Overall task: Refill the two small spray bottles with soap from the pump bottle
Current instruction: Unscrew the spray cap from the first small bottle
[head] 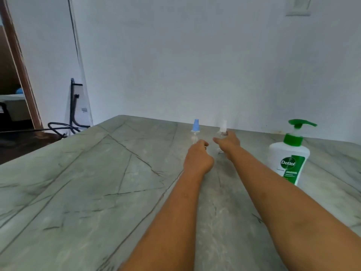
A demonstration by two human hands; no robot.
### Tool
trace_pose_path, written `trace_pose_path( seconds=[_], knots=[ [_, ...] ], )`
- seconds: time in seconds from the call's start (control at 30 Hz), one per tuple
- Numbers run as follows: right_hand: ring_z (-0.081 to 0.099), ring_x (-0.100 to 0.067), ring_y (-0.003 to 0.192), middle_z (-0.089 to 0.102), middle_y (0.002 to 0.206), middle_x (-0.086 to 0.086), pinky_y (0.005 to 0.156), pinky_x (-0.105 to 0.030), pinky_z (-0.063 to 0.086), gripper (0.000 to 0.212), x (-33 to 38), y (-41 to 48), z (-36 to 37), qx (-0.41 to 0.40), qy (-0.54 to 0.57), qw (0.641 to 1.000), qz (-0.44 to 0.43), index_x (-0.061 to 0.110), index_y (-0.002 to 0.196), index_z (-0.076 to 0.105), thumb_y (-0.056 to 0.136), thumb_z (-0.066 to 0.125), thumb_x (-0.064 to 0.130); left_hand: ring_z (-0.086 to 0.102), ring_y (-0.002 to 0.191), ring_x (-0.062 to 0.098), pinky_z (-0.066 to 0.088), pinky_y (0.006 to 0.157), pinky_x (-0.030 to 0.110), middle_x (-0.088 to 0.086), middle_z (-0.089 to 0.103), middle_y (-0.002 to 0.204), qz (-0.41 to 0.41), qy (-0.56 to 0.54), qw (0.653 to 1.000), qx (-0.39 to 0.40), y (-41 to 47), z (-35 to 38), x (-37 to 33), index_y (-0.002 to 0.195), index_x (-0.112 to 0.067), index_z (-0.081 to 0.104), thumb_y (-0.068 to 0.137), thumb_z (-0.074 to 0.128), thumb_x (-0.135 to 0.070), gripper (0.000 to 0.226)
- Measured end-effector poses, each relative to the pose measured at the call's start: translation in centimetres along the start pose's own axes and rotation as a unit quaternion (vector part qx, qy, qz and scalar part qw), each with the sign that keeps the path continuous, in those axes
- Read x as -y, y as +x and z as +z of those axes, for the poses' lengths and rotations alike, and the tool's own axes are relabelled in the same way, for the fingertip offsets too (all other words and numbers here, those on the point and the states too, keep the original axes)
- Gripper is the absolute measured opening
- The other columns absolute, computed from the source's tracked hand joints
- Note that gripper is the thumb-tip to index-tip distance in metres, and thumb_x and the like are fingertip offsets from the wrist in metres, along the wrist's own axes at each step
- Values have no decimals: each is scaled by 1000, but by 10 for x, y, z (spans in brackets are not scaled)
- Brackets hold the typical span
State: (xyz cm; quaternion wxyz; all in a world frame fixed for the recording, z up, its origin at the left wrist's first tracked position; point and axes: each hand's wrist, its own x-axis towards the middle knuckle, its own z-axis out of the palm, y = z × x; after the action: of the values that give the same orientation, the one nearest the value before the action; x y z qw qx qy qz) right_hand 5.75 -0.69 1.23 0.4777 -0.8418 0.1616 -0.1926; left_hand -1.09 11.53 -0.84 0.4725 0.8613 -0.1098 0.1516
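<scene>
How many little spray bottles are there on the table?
2. The small clear spray bottle with a blue cap stands beyond the left hand; the small clear spray bottle with a white cap stands to its right, held by the right hand. None seem hidden.

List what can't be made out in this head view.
Head view:
Blue-capped spray bottle: body hidden behind the left hand; grip unclear.
Clear-capped spray bottle: fill level blurred, partly covered by the right hand.
Pump bottle: small label print too blurred to read; soap level hidden by opaque wall.
</scene>
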Motion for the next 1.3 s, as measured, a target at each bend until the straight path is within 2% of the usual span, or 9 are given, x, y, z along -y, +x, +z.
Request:
trace_pose_path(
  seconds=[0.1, 0.27, 0.37, 0.43, 0.57, 0.7, 0.9, 1.17, 1.3],
  knots=[
    [52, -26, 113, 54, 127, -10, 86, -30, 41, 53, 6, -18, -8, 24, 2, 999, -29, 9, 127, 47, 82, 71, 26, 51, 113, 20, 44, 88, 28, 6, 52, 127, 7, 1, 1000, 1, -3, 0, -4, 129, -15, 45, 78, 61, -6, 54],
    [60, -20, 101, 64, 109, -7, 90, -38, 51, 38, 13, -74, -37, 129, 62, 986, -84, 10, 112, 58, 80, 73, 24, 53, 101, 16, 39, 79, 22, -1, 53, 111, 39, -50, 998, 16, -18, -6, -17, 127, -13, 45, 74, 74, -18, 61],
    [63, -18, 95, 66, 101, -7, 82, -30, 54, 25, 8, -108, -63, 181, 109, 972, -105, 13, 103, 61, 81, 72, 20, 60, 92, 14, 47, 74, 20, -5, 61, 100, 34, -97, 994, 46, -31, -11, -29, 111, -17, 54, 70, 77, -21, 47],
    [64, -16, 91, 67, 97, -5, 78, -27, 54, 22, 4, -124, -79, 194, 102, 969, -116, 15, 99, 63, 82, 71, 26, 62, 91, 16, 52, 77, 26, -3, 64, 99, 32, -107, 991, 79, -39, -15, -35, 108, -18, 58, 70, 77, -22, 43],
    [60, -12, 91, 62, 99, 2, 71, -22, 50, 30, -7, -139, -95, 138, 73, 973, -172, 20, 107, 62, 83, 68, 36, 60, 102, 17, 49, 92, 36, -2, 62, 113, 2, -103, 985, 137, -59, -18, -37, 120, -19, 53, 71, 78, -30, 57],
    [58, -4, 82, 62, 89, 7, 65, -14, 42, 20, -13, -145, -100, 91, 78, 968, -219, 22, 98, 63, 82, 69, 33, 56, 106, 12, 45, 88, 27, -5, 59, 120, -4, -98, 982, 162, -77, -16, -36, 127, -22, 49, 71, 78, -31, 63],
    [55, -1, 69, 61, 79, 9, 57, -5, 40, 22, -16, -145, -99, 52, 57, 967, -241, 16, 94, 66, 78, 75, 28, 54, 113, 17, 44, 100, 40, 0, 56, 127, 4, -84, 982, 170, -83, -11, -40, 134, -20, 43, 77, 74, -29, 65],
    [55, -2, 72, 61, 81, 8, 64, -10, 41, 26, -14, -143, -98, 74, 32, 960, -269, 13, 106, 66, 83, 70, 23, 54, 112, 18, 43, 99, 35, 1, 57, 125, 8, -79, 978, 191, -78, -12, -39, 132, -19, 43, 81, 69, -25, 58],
    [61, -16, 82, 66, 87, -1, 74, -23, 48, 25, -13, -145, -101, 79, 18, 957, -280, 12, 105, 67, 83, 70, 24, 54, 113, 18, 42, 102, 39, 1, 56, 126, 2, -82, 976, 200, -78, -12, -39, 133, -18, 41, 82, 69, -24, 58]
  ],
)
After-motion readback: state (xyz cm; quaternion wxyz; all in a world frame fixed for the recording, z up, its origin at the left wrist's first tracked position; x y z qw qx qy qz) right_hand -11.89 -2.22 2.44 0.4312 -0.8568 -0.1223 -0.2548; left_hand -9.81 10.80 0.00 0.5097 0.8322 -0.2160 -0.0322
